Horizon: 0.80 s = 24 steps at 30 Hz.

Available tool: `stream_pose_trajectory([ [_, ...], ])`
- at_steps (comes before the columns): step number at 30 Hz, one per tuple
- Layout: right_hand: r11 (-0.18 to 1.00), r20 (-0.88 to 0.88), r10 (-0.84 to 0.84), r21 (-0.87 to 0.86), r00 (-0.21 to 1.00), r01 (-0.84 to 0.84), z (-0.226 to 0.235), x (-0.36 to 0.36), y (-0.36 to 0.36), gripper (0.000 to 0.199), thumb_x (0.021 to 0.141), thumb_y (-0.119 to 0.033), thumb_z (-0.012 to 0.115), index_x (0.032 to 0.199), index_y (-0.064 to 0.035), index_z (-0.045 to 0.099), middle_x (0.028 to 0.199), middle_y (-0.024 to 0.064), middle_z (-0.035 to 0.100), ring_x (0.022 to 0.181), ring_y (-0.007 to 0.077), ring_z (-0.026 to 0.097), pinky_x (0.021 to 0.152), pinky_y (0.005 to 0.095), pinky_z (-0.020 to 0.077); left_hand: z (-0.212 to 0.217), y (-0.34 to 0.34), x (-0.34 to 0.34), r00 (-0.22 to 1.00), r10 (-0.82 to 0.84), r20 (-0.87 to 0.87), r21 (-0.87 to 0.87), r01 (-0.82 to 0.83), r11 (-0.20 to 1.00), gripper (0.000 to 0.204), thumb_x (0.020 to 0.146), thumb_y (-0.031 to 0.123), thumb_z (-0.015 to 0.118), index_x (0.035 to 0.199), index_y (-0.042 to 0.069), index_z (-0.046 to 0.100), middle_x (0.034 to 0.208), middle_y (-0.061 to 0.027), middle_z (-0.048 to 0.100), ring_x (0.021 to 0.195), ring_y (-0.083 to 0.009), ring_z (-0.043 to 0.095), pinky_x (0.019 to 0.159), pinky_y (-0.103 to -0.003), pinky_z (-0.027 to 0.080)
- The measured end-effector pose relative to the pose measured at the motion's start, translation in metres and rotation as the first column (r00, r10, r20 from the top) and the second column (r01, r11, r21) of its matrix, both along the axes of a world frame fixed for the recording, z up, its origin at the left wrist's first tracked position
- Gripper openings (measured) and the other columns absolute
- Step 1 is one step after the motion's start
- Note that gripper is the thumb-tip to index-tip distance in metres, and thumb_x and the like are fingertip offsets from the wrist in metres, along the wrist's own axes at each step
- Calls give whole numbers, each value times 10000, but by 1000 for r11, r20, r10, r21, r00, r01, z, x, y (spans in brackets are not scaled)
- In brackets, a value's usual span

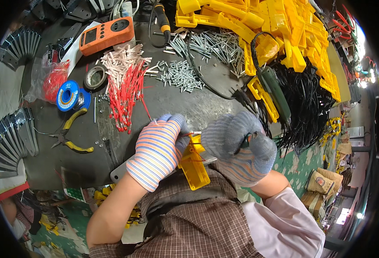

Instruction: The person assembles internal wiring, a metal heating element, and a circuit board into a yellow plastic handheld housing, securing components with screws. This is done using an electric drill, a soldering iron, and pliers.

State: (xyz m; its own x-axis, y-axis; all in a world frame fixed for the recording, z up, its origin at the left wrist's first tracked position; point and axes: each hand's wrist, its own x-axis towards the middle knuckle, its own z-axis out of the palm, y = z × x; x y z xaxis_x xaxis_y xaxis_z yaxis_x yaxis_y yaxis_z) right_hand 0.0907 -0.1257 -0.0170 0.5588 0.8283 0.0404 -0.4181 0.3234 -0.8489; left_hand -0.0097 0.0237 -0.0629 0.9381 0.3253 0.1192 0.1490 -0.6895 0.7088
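Item: yellow plastic housing (193, 165), held low over the near edge of the bench (176, 103), at 6 o'clock in view.

Left hand (157, 148), in a striped glove, closes round its left side and pinches a thin red wire (188, 135).

Right hand (239, 144), in a grey glove, is curled shut over a small dark tool (245, 139) at the top end.

Handling, judged: light, rigid, smooth; grip the long side walls. The wire is limp and easily bent.

Loose red wires (127, 92) lie at 11 o'clock.
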Motion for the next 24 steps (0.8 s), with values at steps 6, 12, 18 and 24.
stream_pose_trajectory([
  [6, 996, 182, 49, -80, 982, -35, 10, -6, 2, 312, 894, -298, 585, 804, -2, 622, 854, 95, 588, 775, 186, 562, 725, 297, 461, -7, -1, 1, 1000, -10, -12, -27, 10, 1000, 196, 726, 67, 709, 860, 57, 567, 797, -158, 598, 785, -368, 594, 693, -422, 482],
  [12, 969, 548, 248, -144, 799, -202, -6, 6, -25, 153, 898, -146, 536, 945, -39, 635, 974, 124, 637, 890, 253, 617, 823, 379, 485, 6, 2, -2, 997, -75, 14, -30, 76, 997, 212, 794, 189, 684, 942, 60, 602, 865, -158, 632, 840, -356, 610, 736, -431, 492],
  [18, 855, 109, 220, -499, 969, -138, 15, -1, -13, 448, 859, -314, 638, 1181, -7, 587, 1107, 167, 618, 1043, 300, 604, 920, 444, 482, 78, -31, 9, 742, -99, 663, -137, 250, 958, 465, 772, 393, 641, 1082, 49, 600, 1143, -169, 583, 1098, -392, 538, 943, -509, 417],
  [24, 863, 189, 413, -394, 891, -316, 10, -30, -92, 388, 860, -242, 616, 1163, -1, 593, 1097, 170, 626, 1037, 315, 610, 916, 448, 481, 55, -57, 1, 758, -211, 617, -65, 317, 946, 342, 738, 331, 583, 933, 55, 637, 1068, -142, 602, 1000, -328, 560, 816, -475, 475],
])
